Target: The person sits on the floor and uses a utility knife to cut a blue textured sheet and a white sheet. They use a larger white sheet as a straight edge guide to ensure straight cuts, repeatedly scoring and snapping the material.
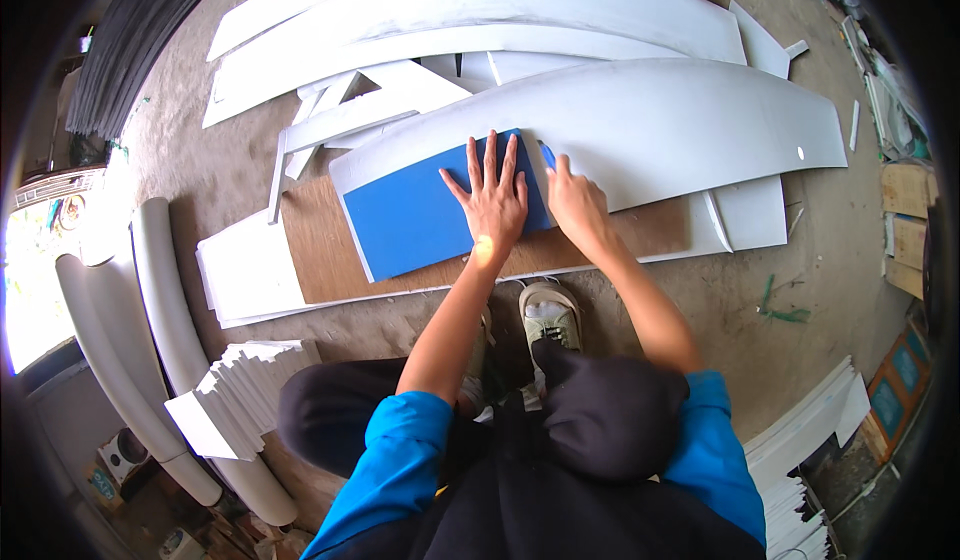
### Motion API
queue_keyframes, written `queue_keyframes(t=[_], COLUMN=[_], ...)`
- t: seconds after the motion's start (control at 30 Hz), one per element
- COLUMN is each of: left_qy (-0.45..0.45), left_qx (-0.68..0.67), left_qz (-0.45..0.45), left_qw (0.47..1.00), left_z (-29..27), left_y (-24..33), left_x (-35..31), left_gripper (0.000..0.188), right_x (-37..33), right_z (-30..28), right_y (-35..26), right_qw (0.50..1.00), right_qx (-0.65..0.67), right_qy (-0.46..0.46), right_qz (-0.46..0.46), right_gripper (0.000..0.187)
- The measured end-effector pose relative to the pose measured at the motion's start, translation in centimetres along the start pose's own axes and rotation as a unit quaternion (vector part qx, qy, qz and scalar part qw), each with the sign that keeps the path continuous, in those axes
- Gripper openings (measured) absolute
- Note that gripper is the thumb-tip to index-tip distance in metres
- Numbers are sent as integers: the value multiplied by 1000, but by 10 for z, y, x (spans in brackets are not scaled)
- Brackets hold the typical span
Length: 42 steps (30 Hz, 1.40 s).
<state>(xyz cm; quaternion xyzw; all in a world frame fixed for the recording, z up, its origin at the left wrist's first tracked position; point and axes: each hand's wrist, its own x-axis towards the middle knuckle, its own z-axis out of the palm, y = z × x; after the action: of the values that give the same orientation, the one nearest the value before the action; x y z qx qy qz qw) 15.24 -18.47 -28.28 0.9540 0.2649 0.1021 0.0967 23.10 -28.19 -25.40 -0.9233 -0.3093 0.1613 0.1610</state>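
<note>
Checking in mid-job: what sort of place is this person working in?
Probably a workshop, judging by the large white sheets spread over the bare floor, the stack of small white pieces and the long pale rolls at the left.

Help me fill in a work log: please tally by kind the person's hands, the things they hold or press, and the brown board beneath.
Bare hands, left hand and right hand: 2
Flat blue rectangular panel: 1
Slim blue handheld tool: 1
Flat brown wood-look board: 1
Total: 5
</note>
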Motion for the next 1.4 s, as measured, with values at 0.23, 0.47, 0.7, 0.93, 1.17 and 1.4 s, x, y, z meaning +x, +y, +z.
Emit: queue_keyframes(t=[0.23, 0.47, 0.7, 0.93, 1.17, 1.4], left_qy=[4, -13, -11, 10, 10, 7], left_qx=[-10, 1, -2, -1, 0, -12], left_qz=[-5, -2, -11, -5, -7, -9], left_qw=[1000, 1000, 1000, 1000, 1000, 1000], left_z=[-1, 2, 2, 5, 4, 2], left_y=[-1, -2, -4, -3, -2, 0], left_x=[1, -1, -2, -3, -3, 0], left_gripper=[46, 49, 49, 50, 51, 52], right_x=[30, 34, -28, -107, -92, 13], right_z=[14, 14, 18, 39, 8, 2], right_y=[-19, -13, -4, 24, 24, 0], right_qw=[999, 997, 992, 996, 996, 999], right_qx=[29, 50, 71, -12, -8, 39], right_qy=[-12, -28, -105, -92, -79, 15], right_qz=[-12, -44, 20, -13, -26, -8], right_gripper=[23, 33, 24, 15, 20, 25])
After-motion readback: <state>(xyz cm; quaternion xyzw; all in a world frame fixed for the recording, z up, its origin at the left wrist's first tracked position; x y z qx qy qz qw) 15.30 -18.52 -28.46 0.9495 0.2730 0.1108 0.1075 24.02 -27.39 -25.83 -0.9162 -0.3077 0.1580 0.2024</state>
